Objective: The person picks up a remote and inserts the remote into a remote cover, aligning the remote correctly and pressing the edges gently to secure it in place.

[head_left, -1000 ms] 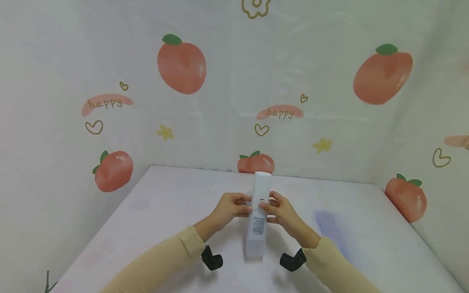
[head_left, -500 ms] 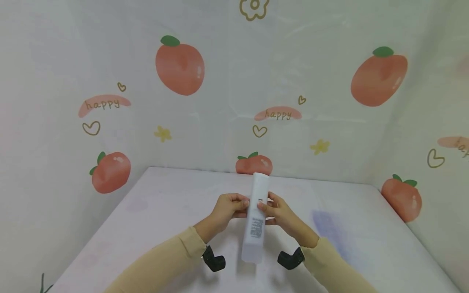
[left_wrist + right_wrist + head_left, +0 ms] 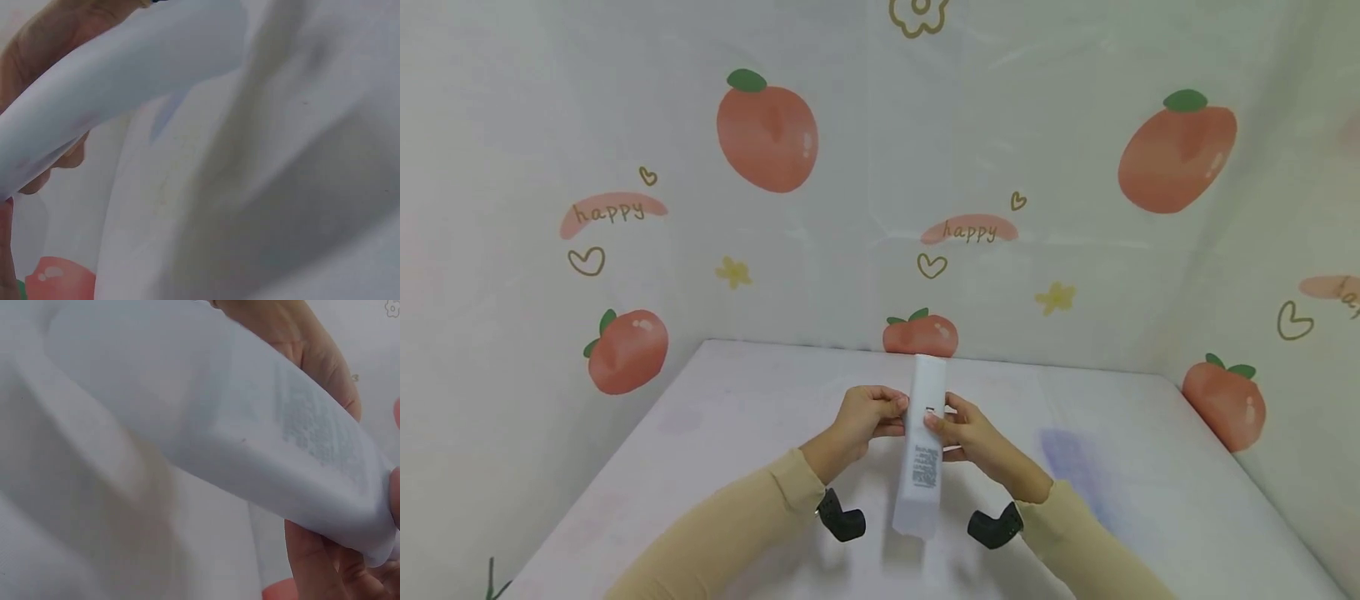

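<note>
A long white container (image 3: 919, 479) with grey printed text stands tilted between both hands in the head view. Its near end lies over its own shadow. My right hand (image 3: 973, 433) grips its right side, thumb across the front and fingers behind. My left hand (image 3: 867, 419) pinches at its left edge, thumb against the fingertips; what exactly lies between them is too small to tell. In the right wrist view the container (image 3: 250, 456) shows rounded corners, with my right fingers (image 3: 309, 556) behind it. In the left wrist view the container (image 3: 125, 69) partly hides my right hand (image 3: 62, 37).
A white tabletop (image 3: 737, 450) with a purple patch lies beneath both hands. Behind it hangs a white cloth (image 3: 865, 150) printed with peaches, hearts and the word happy. Black devices (image 3: 841, 518) are worn at both wrists.
The container has shifted slightly left, and its near end has moved toward me. My left hand has slid a little up along its edge, with thumb drawn to the fingers. My right hand keeps its grip.
</note>
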The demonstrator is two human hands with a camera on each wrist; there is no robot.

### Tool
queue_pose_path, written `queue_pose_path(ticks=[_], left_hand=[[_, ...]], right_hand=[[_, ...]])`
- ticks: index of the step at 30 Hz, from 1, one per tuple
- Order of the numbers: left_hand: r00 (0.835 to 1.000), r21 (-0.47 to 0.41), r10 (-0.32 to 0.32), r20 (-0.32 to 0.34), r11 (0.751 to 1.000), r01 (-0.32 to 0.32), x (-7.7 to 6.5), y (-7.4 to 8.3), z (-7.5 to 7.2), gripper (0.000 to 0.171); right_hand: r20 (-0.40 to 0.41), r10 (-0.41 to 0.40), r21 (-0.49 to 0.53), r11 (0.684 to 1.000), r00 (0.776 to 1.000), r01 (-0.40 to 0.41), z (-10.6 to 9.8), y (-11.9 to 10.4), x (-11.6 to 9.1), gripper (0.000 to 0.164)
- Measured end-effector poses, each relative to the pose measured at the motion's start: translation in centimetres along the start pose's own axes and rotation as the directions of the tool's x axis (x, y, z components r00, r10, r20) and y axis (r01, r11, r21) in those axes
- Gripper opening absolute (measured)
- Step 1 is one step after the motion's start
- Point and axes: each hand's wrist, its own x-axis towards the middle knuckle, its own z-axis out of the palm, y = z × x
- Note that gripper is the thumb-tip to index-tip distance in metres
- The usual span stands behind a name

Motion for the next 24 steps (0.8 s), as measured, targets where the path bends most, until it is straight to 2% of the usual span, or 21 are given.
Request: queue_pose_path(ticks=[8, 11, 16, 20, 22, 24], left_hand=[[0.999, 0.034, -0.025, 0.029, 0.999, 0.024, 1.0, 1.4, -0.2, 0.013], [0.998, 0.047, 0.006, 0.070, 0.999, -0.009, 1.1, 1.5, 0.0, 0.016], [0.988, 0.120, 0.083, 0.128, 0.988, -0.098, 0.6, 1.0, 0.2, 0.024], [0.985, 0.207, 0.087, 0.150, 0.971, -0.117, 0.2, 0.2, 0.0, 0.029], [0.985, 0.234, 0.081, 0.151, 0.965, -0.115, 0.1, -0.1, -0.1, 0.032], [0.987, 0.251, 0.082, 0.136, 0.961, -0.114, 0.1, -0.4, -0.2, 0.033]], right_hand=[[0.002, -0.011, -0.028, 1.000, 1.000, 0.011, -0.3, -0.8, 0.1, 0.064], [-0.022, -0.032, -0.033, 0.999, 0.999, 0.031, -0.6, -1.1, 0.0, 0.063], [-0.136, -0.051, -0.077, 0.996, 0.989, 0.041, -0.5, -1.1, 0.0, 0.052], [-0.208, -0.050, -0.170, 0.985, 0.977, 0.015, 0.3, -0.8, 0.2, 0.045], [-0.205, -0.057, -0.204, 0.979, 0.977, 0.014, 0.5, -0.7, 0.2, 0.045], [-0.159, -0.070, -0.201, 0.979, 0.985, 0.037, 0.3, -0.3, 0.1, 0.048]])
